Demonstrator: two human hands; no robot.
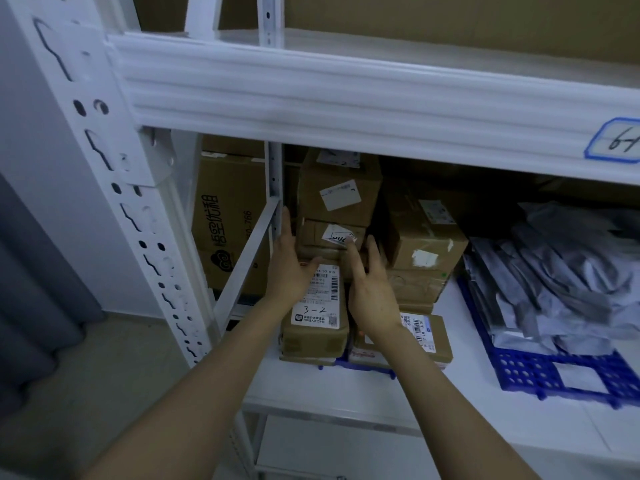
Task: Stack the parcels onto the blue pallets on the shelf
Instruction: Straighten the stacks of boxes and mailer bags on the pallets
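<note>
Brown cardboard parcels are stacked on the white shelf (377,393). A small flat parcel (331,237) lies in the middle of the stack, under a bigger box (341,188). My left hand (289,265) has straight fingers beside the small parcel's left end. My right hand (372,285) has spread fingers at its right end, index finger touching its label. Below the hands a long parcel marked 3-2 (315,320) lies on a blue pallet (360,364). Another labelled parcel (424,332) sits beside it. A second blue pallet (561,372) at right holds grey bags.
A white shelf beam (346,98) runs overhead. The shelf post (114,188) stands at left with a diagonal brace (246,258). A large printed carton (228,223) sits behind the brace. Grey plastic mailer bags (554,271) pile up at right. More boxes (422,233) stand behind.
</note>
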